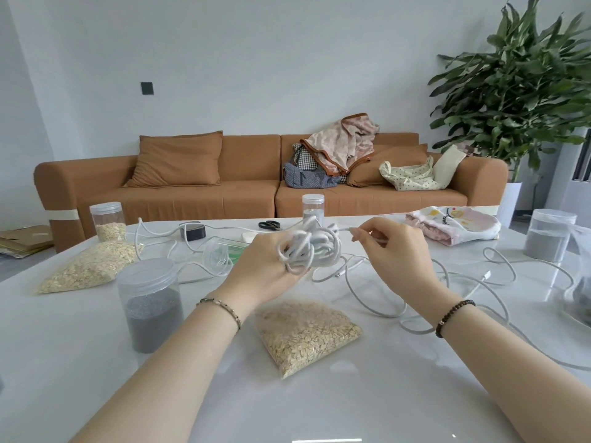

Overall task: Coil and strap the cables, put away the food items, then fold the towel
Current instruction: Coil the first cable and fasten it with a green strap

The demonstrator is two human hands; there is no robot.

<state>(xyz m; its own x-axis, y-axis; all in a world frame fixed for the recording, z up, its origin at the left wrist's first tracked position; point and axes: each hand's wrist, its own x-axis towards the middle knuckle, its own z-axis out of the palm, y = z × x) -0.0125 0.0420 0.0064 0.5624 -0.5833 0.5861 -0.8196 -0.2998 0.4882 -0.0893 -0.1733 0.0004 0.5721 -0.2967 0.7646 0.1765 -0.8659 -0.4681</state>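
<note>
The left hand (265, 266) is held up above the middle of the counter (319, 407) and serves as a form. The loops of the white coil (308, 251) go round its fingers, so the bundle has one size and does not fall apart. The fingers are mostly hidden inside the loops, so I cannot tell how much they are curled, but the hand clearly holds the coil. The right hand (396, 251) is just beside it, toward the right edge. It pinches the free cable (388, 315) between thumb and forefinger, with the other fingers loosely bent. I think it takes the strand this way to guide the next turn onto the coil. The rest of this cable lies in wide loose curves on the counter, from the middle to the right edge, so much length is not yet wound, and no strap is on the coil. The food waits: one oat bag (307, 334) lies between the forearms toward the near edge, and a grey jar (150, 305) stands to the left of it. The towel (454, 225) lies crumpled at the far edge, on the right.
</note>
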